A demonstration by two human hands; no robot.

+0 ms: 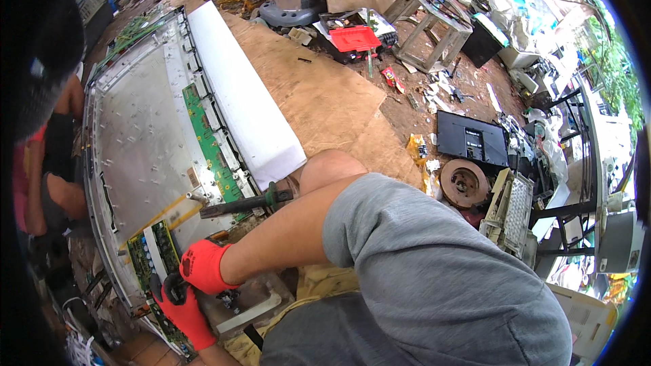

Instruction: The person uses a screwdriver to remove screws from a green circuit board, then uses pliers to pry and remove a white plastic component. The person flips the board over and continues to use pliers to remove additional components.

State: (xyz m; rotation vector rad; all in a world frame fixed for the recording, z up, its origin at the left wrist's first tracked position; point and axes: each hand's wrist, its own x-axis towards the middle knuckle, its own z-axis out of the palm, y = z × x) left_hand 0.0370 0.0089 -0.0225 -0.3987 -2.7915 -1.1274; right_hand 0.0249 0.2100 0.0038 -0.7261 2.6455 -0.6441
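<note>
My left hand (pixel 180 312), in a red and black glove, grips the edge of a green circuit board (pixel 142 257) with a pale strip on it. My right hand (pixel 202 266), gloved the same way, has its fingers curled at that board, close against the left; what they hold is hidden. The board lies at the near end of a large metal panel (pixel 142 142), which has a long green board (pixel 202 122) along its side. A dark hand tool with a green handle (pixel 244 205) lies across the panel's near right part, beside my right forearm.
White foam (pixel 241 95) lies along the panel on plywood (pixel 298 88). Another person (pixel 54 183) is at the far left. Beyond stand a red-and-black toolbox (pixel 356 41) and wooden stool (pixel 424 27). A black flat screen (pixel 468 135), rusty disc (pixel 464 183) and scrap lie at the right.
</note>
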